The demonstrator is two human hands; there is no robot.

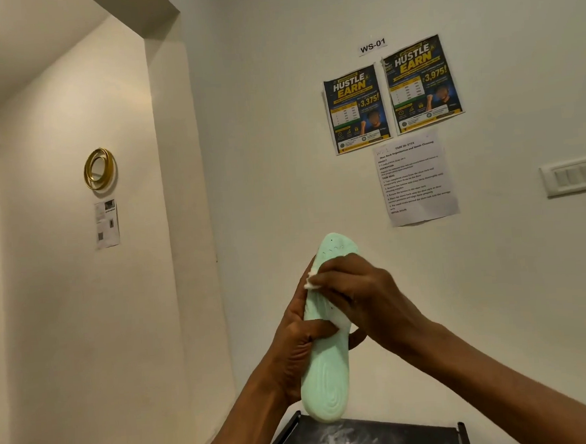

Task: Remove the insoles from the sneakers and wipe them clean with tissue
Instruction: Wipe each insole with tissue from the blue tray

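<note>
While the left hand [302, 344] grips the pale mint-green foam insole [324, 384] around its middle, thumb across the front, the insole stands nearly upright in mid-air before the cream wall [494, 278], heel end just above the black metal-framed rack shelf [366, 440], and the right hand [354, 293] is curled over it, pressing a small crumpled white tissue [310, 283] against the upper half. Here's the worry: that tissue is a tiny wad, mostly hidden under the fingers, and a hard rub on the foam could shred it and leave white crumbs on the insole. The toe end pokes free above both hands, so pressure up there could fold the soft foam backward. And only one hand is supporting the insole, at its middle, so a strong downward stroke might drag it through the grip and drop it onto the shelf, which has whitish smears of its own
</note>
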